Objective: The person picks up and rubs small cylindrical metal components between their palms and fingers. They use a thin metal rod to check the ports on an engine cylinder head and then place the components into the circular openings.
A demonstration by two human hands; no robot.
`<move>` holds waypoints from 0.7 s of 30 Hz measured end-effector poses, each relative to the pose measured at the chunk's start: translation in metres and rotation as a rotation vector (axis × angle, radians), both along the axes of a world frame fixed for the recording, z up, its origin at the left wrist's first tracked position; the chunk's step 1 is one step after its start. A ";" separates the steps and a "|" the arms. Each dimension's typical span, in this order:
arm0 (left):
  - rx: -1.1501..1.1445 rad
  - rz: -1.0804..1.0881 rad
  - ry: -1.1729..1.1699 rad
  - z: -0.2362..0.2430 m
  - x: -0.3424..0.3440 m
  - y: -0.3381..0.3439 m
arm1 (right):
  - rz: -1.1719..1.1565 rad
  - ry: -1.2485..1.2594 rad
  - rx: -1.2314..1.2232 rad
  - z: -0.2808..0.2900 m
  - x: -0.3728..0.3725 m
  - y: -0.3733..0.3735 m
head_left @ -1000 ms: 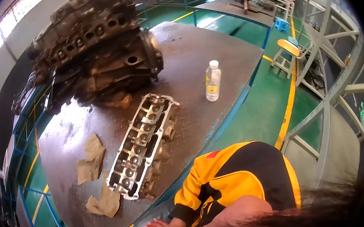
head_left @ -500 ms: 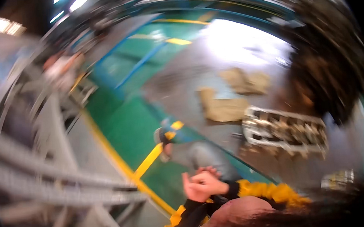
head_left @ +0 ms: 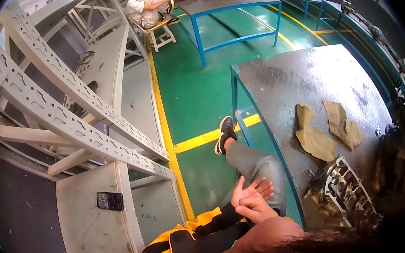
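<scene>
- Left: perforated pale-grey metal shelving [head_left: 81, 135]
- Lower left: black rectangular phone [head_left: 110, 201] flat on stained grey board [head_left: 89, 240]
- Centre: smooth green floor [head_left: 200, 100], yellow stripes [head_left: 166, 130]
- Lower centre: bare left hand [head_left: 245, 190], fingers spread, touching bare right hand [head_left: 258, 208], its grip impossible to tell
- Right: glossy tread-patterned metal tabletop [head_left: 300, 73]; two creased, irregular tan sheets [head_left: 313, 137]
- Lower right: silvery openwork metal engine part [head_left: 347, 188] on tabletop

Left hand [head_left: 250, 191] and right hand [head_left: 258, 207] in contact, beside metal table [head_left: 281, 82].
Left hand spread. Two brown pieces [head_left: 313, 137] and an engine part [head_left: 336, 185] rest on the table; dark phone [head_left: 110, 201] lies on grey shelf [head_left: 92, 234].
</scene>
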State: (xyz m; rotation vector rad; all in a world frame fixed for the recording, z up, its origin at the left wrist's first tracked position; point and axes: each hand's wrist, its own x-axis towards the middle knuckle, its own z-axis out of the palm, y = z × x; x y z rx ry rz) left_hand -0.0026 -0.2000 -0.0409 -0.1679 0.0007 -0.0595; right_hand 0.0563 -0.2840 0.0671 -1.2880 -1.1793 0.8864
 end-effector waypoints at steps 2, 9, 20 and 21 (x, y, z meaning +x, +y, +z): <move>0.020 -0.001 0.048 0.009 0.000 0.000 | -0.011 0.029 -0.022 -0.021 0.002 0.001; -0.062 -0.026 0.112 0.026 -0.009 0.006 | -0.099 0.752 -0.137 -0.042 -0.001 -0.005; 0.057 0.073 0.204 0.045 0.005 0.024 | -0.077 0.010 0.347 0.028 0.010 0.002; 0.106 0.049 0.213 0.050 0.002 0.021 | -0.171 -0.118 0.254 0.017 0.009 0.009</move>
